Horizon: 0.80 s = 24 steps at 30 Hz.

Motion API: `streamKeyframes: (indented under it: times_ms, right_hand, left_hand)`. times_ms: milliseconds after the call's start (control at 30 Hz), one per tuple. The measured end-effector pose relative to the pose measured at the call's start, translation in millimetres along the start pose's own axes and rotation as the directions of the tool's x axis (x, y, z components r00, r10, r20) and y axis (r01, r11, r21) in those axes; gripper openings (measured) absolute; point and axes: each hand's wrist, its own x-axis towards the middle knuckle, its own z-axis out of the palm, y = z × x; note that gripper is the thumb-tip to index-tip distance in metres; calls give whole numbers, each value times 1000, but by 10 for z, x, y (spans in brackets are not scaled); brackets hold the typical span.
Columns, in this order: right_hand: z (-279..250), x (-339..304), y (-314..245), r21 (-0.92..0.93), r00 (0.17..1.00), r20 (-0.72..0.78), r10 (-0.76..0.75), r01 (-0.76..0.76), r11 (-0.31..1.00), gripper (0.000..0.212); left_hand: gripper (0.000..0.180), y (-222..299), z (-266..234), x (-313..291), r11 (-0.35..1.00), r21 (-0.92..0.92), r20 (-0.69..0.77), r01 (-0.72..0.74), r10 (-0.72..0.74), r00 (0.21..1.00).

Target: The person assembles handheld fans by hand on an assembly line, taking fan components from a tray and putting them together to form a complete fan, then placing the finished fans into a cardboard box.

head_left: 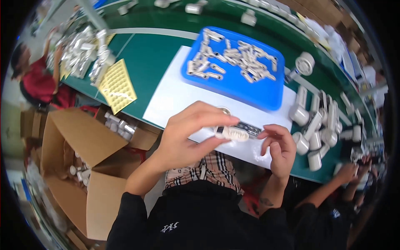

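Note:
My left hand is closed, thumb against fingers, on a small white plastic piece with a rounded end and a ridged inner face. Just behind it lies a dark patterned strip; whether it joins the white piece I cannot tell. A round rim shows partly behind my left fingers. My right hand is beside the strip's right end, fingers bent and apart, nothing visible in it. Beyond my hands stands a blue tray holding several small white pieces with dark ends.
A white sheet covers part of the green table. Several white round-headed devices lie at right, near another person's hand. At left are a yellow blister tray, bagged parts, an open carton and a person in red.

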Motion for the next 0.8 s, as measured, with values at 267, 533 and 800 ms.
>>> streamKeyframes:
  times_ms: [267,533,800]
  right_hand:
    - [168,111,-192,407,889,375,263,-413,815,20]
    - [39,225,232,-625,993,43,-113,115,772,24]
    - [111,224,343,-660,994,89,-58,103,744,24]
  left_hand:
    - [47,22,229,53,998,-37,300,-48,56,952]
    - [60,-644,251,70,979,197,393,49,-125,911]
    - [39,-890,450,-71,962,273,331,33,-126,935]
